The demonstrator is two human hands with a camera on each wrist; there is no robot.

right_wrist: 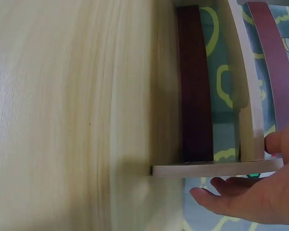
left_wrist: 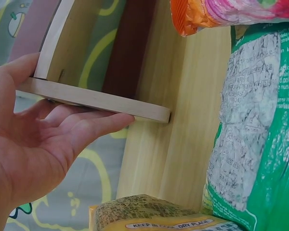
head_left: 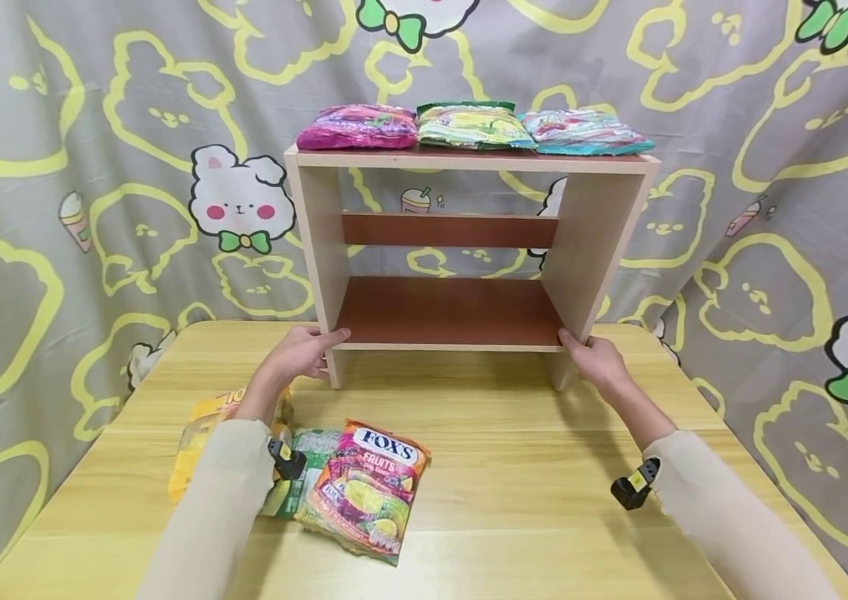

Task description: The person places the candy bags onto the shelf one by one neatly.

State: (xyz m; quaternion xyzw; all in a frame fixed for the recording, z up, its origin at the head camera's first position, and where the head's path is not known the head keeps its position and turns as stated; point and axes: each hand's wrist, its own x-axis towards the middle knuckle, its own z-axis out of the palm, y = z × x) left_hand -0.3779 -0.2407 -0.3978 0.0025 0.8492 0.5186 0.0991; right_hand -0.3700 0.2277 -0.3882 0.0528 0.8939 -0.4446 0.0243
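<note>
A small two-tier wooden shelf (head_left: 449,312) with pale side panels and reddish-brown boards stands at the back of the table. My left hand (head_left: 299,354) grips its left side panel (left_wrist: 91,96), thumb inside by the lower board, fingers along the outer face. On the opposite side, my right hand (head_left: 598,362) holds the right side panel (right_wrist: 212,168) between its thumb and outstretched fingers. Three candy bags lie in a row on the top board: a purple bag (head_left: 358,127), a yellow-green bag (head_left: 472,127) and a teal-and-pink bag (head_left: 587,133).
An orange-and-purple Fox's fruit candy bag (head_left: 374,492) lies on the table (head_left: 514,500), overlapping a green bag (left_wrist: 274,144). A yellow bag (head_left: 202,425) is partly hidden under my left forearm. Behind the shelf hangs a patterned grey curtain (head_left: 168,192).
</note>
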